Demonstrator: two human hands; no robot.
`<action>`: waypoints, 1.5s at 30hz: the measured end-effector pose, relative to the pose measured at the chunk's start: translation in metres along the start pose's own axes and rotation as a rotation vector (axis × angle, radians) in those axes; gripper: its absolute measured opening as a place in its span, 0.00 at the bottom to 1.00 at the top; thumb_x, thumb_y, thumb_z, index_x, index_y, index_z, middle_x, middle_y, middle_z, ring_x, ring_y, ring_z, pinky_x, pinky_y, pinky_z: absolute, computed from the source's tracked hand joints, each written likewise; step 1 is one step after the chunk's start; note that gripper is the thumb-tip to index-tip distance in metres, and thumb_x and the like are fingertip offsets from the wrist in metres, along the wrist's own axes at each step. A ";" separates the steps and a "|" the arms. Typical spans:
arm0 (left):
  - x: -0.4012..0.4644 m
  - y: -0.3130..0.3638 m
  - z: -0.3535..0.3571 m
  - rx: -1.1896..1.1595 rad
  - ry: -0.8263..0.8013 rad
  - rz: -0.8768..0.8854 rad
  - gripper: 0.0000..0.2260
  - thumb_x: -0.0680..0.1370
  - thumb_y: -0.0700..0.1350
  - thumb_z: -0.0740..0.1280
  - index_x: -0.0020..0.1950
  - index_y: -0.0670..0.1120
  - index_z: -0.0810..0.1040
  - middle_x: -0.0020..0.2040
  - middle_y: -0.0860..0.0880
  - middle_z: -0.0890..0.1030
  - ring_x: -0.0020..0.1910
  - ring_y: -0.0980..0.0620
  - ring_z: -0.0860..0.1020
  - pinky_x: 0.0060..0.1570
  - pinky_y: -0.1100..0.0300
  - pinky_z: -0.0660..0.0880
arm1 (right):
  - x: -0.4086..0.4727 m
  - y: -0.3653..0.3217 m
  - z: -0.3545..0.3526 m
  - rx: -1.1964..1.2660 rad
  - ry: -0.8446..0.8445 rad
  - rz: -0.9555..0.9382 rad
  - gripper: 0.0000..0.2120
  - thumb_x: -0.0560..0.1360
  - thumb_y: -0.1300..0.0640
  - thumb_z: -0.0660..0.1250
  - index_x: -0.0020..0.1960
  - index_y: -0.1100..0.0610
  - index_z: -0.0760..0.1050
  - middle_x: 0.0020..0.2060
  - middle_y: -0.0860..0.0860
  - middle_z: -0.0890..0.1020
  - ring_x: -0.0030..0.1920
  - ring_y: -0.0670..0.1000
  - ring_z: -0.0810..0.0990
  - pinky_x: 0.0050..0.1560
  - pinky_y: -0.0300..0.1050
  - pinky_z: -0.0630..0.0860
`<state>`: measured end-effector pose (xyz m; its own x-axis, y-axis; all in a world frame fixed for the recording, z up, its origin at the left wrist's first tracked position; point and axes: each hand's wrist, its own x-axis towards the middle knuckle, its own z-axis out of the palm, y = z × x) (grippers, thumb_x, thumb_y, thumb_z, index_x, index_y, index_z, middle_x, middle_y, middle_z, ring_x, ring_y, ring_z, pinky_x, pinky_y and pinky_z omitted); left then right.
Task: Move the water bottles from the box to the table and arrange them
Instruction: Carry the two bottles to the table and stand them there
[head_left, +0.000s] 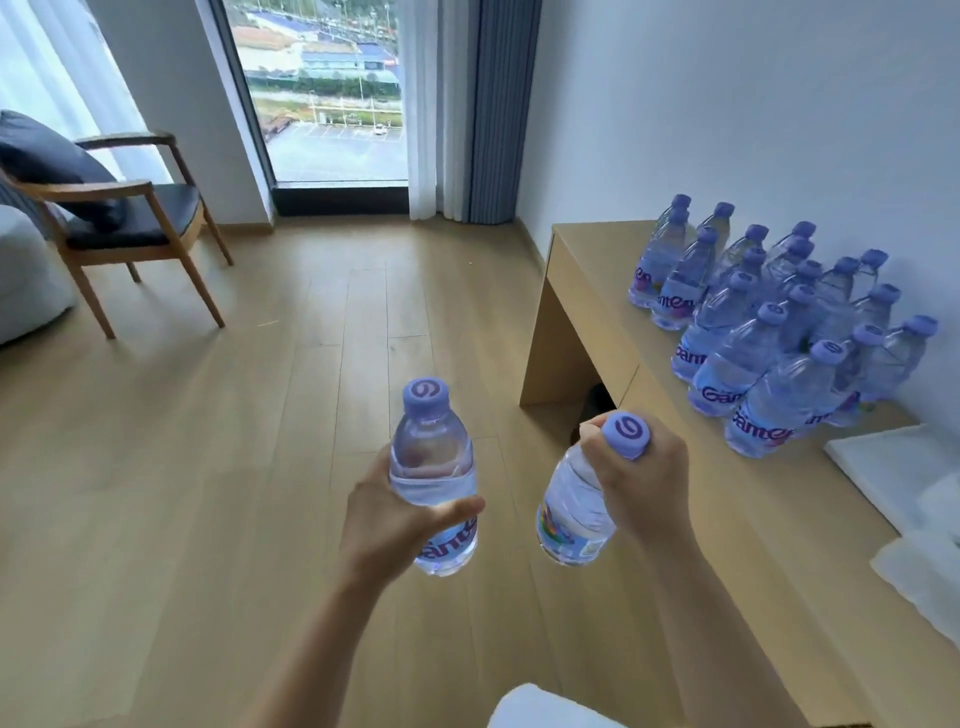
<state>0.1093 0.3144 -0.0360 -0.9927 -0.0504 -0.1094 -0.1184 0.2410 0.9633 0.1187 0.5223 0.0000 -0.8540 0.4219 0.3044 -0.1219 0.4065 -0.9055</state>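
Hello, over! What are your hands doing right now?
Left hand grips a bottle. Right hand grips another bottle. Both short of the table. Nothing blocking.

Two bare forearms are seen from above, ending in the left hand (395, 525) and the right hand (641, 486). No sleeves, watch or rings are worn. A white garment (540, 709) is glimpsed at the bottom edge.

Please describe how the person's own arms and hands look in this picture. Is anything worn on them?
Both forearms are bare up to the bottom edge of the picture; no sleeve is visible. The left hand and the right hand wear no gloves, and no ring, watch or bracelet shows on the visible parts. No markings can be seen. The arms are slim and enter from below.
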 end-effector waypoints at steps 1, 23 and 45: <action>0.019 -0.001 0.004 0.004 -0.010 -0.005 0.27 0.47 0.59 0.75 0.45 0.58 0.78 0.40 0.64 0.82 0.38 0.64 0.81 0.41 0.64 0.75 | 0.017 0.005 0.008 -0.003 0.008 0.005 0.05 0.69 0.68 0.68 0.35 0.66 0.75 0.29 0.58 0.78 0.28 0.43 0.72 0.31 0.27 0.68; 0.488 0.093 0.196 0.016 -0.311 0.104 0.26 0.49 0.56 0.77 0.46 0.53 0.80 0.41 0.53 0.85 0.39 0.55 0.83 0.40 0.57 0.78 | 0.460 0.123 0.099 -0.045 0.201 -0.060 0.17 0.70 0.65 0.70 0.29 0.63 0.65 0.24 0.51 0.67 0.26 0.45 0.63 0.28 0.33 0.62; 0.768 0.185 0.489 0.140 -1.054 0.297 0.25 0.52 0.57 0.78 0.47 0.59 0.78 0.40 0.57 0.84 0.37 0.59 0.82 0.38 0.58 0.78 | 0.735 0.174 -0.021 -0.151 1.065 0.112 0.17 0.70 0.59 0.71 0.31 0.65 0.65 0.24 0.49 0.67 0.27 0.45 0.63 0.28 0.34 0.63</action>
<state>-0.6857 0.7939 -0.0619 -0.4959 0.8630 -0.0965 0.1923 0.2175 0.9569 -0.5198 0.9200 0.0720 0.0313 0.9209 0.3886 0.0553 0.3866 -0.9206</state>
